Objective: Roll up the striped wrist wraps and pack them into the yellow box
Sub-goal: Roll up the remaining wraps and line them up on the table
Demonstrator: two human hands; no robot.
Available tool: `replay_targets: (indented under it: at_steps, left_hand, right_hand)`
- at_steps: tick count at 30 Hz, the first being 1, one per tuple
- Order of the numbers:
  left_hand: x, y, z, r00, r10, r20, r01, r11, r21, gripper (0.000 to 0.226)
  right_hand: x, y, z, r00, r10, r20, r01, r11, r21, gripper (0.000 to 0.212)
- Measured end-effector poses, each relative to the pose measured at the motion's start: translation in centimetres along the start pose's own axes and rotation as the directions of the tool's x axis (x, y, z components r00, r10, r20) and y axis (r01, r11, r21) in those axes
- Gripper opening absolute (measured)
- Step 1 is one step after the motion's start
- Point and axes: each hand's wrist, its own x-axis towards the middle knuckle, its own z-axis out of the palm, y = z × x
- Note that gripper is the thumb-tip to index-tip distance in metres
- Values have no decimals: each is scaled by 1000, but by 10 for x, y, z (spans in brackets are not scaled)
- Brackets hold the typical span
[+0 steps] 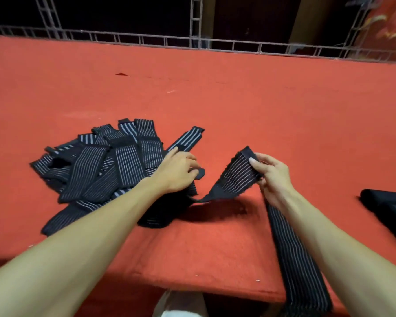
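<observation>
Head view: left hand (pixel 178 171) pinches a black tab (pixel 200 173) with curled fingers, the pile of wraps (pixel 114 161) just left of it. Right hand (pixel 273 177) grips a striped wrap (pixel 236 177) sagging leftward from it.

Lay open over the far and middle red table (pixel 249 99), up to the metal rail (pixel 146 40) along the far edge. Was blocked at left by the pile of wraps (pixel 105 165), at right by dark rolls (pixel 384 201), near the front by the stretched wrap (pixel 233 177) raised off the cloth
</observation>
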Motion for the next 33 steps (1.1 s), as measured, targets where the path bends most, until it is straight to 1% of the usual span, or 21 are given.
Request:
replay_targets:
  at_steps: [2,3,5,8,10,11,13,15,16,17,18,20,22,24,27,29,31,33]
  left_hand:
    - [-4,20,-9,988,12,155,31,961,-273,40]
    - [-5,27,-10,975,25,221,52,940,-336,44]
    - [-7,34,-11,955,19,297,78,947,-311,45]
    - [-15,33,-11,934,-32,355,136,953,-271,41]
    - [-19,33,-13,927,-53,372,172,941,-293,44]
    - [-21,35,-16,930,-56,363,191,918,-347,47]
    - [-22,44,-25,941,-40,337,226,816,-533,57]
    - [-22,59,-39,950,42,309,194,697,-690,74]
    - [-22,67,-45,951,100,292,160,648,-744,79]
    - [-22,77,-52,949,157,274,127,603,-787,77]
    - [-21,86,-57,946,196,257,104,567,-817,69]
    - [-22,105,-66,953,212,217,68,547,-834,47]
    - [-24,120,-71,962,209,178,29,567,-823,34]
    - [-29,133,-75,957,221,189,25,585,-810,28]
    - [-40,145,-81,938,247,245,64,569,-820,25]
    - [-47,150,-86,911,280,303,124,515,-848,23]
    - [-54,154,-90,882,315,351,188,446,-875,24]
    - [-58,154,-88,856,342,387,241,400,-885,29]
  right_hand:
    - [-9,-24,10,999,-13,41,9,994,112,17]
    - [-14,-36,15,998,-25,58,16,987,163,17]
    - [-23,-64,23,994,-65,83,40,959,279,17]
    - [-35,-97,32,985,-126,117,66,905,420,18]
    - [-41,-115,33,981,-136,139,58,887,459,18]
    - [-46,-123,32,976,-145,160,55,883,466,18]
    - [-52,-134,30,964,-156,214,46,893,447,20]
    - [-59,-142,30,953,-163,256,50,916,397,19]
    - [-61,-145,29,947,-169,273,58,926,373,19]
    - [-64,-148,28,940,-177,291,64,931,359,21]
    - [-65,-151,26,933,-181,311,67,936,345,27]
    - [-71,-157,21,926,-182,332,81,952,296,41]
    - [-74,-162,18,935,-171,310,94,964,248,43]
    - [-79,-165,13,951,-164,261,104,968,230,41]
    - [-82,-169,7,970,-144,198,96,967,235,42]
    - [-81,-169,0,974,-125,186,87,976,201,46]
    - [-76,-169,-9,979,-117,166,98,988,117,43]
    - [-71,-166,-16,981,-119,155,122,992,-12,35]
